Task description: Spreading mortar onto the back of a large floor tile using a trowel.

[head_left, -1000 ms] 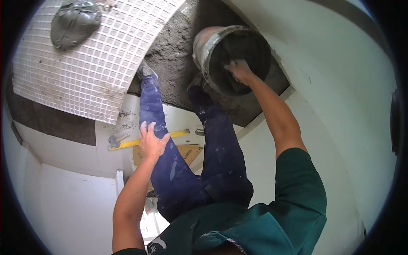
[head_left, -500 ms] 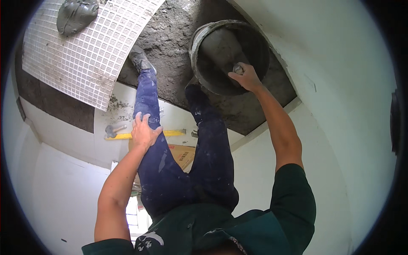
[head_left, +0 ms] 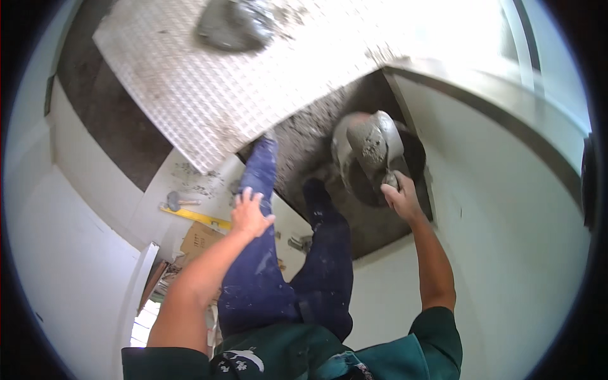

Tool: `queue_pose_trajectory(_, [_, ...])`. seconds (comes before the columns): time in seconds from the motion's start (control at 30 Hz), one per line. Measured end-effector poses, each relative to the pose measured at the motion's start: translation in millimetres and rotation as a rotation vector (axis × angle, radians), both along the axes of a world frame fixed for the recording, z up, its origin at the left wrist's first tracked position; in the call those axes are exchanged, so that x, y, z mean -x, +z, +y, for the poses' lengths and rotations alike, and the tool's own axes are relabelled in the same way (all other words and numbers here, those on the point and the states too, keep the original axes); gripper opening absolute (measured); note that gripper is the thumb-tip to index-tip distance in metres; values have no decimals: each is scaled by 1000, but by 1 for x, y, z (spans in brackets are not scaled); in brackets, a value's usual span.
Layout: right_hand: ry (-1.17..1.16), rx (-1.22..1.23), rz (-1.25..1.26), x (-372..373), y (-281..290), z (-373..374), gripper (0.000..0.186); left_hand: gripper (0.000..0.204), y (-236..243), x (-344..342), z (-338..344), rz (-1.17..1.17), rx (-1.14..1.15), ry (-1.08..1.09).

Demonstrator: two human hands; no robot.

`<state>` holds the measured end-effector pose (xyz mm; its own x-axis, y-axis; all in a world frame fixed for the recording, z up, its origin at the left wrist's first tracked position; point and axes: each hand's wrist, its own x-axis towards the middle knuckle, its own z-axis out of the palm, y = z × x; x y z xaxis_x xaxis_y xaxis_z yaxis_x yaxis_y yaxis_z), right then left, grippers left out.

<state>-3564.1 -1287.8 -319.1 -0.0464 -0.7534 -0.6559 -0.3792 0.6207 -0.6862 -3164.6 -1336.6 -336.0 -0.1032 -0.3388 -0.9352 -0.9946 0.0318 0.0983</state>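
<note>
My right hand (head_left: 402, 197) grips the handle of a trowel (head_left: 394, 140). A heap of wet grey mortar (head_left: 367, 140) lies on its blade. The loaded trowel is above a round bucket (head_left: 344, 155), whose dark inside is partly covered by the blade. My left hand (head_left: 249, 215) rests on my left leg near the knee, fingers spread, holding nothing. Ahead lies a large pale tile (head_left: 183, 82) with a raised grid on its upper face. A lump of wet mortar (head_left: 231, 26) sits on that tile.
Rough grey mortar bed (head_left: 304, 136) covers the floor between tile and bucket. A white wall (head_left: 494, 190) stands close on the right. At left lie a mallet (head_left: 180, 201), a yellow level (head_left: 196, 216) and a cardboard piece (head_left: 199, 239). My feet are beside the tile and bucket.
My right hand has lifted the trowel out of the bucket with mortar on its blade. The view has shifted, showing more of the tile. My left hand stays on my leg.
</note>
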Motion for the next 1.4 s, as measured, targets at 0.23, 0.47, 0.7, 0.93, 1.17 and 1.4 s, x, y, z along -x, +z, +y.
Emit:
queue_pose_trajectory(0.23, [-107, 360, 391, -192, -13, -178, 17, 73, 13, -47, -26, 42, -22, 177])
queue_pose_trajectory(0.47, [-107, 534, 590, -248, -66, -276, 19, 73, 8, -49, -32, 77, -33, 310])
queue_pose_trajectory(0.7, [-218, 74, 708, -163, 27, -52, 29, 72, 5, -36, -31, 100, 46, 285])
queue_pose_trajectory(0.93, [-804, -804, 133, -3, -72, 68, 24, 71, -5, -14, 1, 45, 22, 37])
queue_pose_trajectory(1.17, [-702, -498, -192, 18, -166, 54, 25, 71, -7, 3, 31, 7, 57, -78])
queue_pose_trajectory(1.4, [-663, -233, -171, 11, -156, 115, 26, 73, -8, 30, 48, -60, 69, -147])
